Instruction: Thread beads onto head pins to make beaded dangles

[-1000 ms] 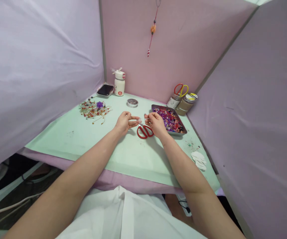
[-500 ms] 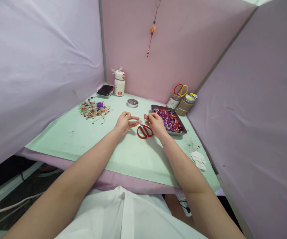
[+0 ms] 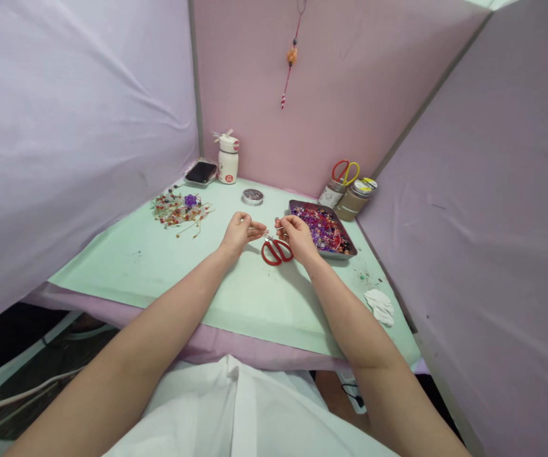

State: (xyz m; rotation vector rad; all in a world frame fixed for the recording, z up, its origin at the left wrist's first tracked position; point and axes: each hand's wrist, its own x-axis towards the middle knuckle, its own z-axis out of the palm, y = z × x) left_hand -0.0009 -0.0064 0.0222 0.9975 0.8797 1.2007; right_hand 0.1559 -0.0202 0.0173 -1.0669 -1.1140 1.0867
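Note:
Over the middle of the table, my left hand (image 3: pixel 241 233) is closed, with a small clear beaded piece (image 3: pixel 266 234) at its fingertips. A short gap to the right, my right hand (image 3: pixel 295 235) is pinched shut; whatever sits between its fingertips is too small to name. Scissors with red handles (image 3: pixel 272 254) lie just below the fingertips, their handles toward me and their blades partly hidden by the beaded piece. Behind my right hand is a dark tray (image 3: pixel 345 256) filled with purple, red and dark beads.
Strung beads (image 3: pixel 174 212) lie in a heap at left. A round tin (image 3: pixel 253 197), a phone (image 3: pixel 201 172) and a white bottle (image 3: pixel 228 166) stand farther back. Jars (image 3: pixel 352 202), one holding scissors, are behind the tray. White cloth (image 3: pixel 379 307) lies at right. A beaded cord (image 3: pixel 292 57) hangs above.
My left fingers have shifted slightly, and less of the clear beaded piece shows at their tips. My right hand has barely moved. The scissors and tray stay in place.

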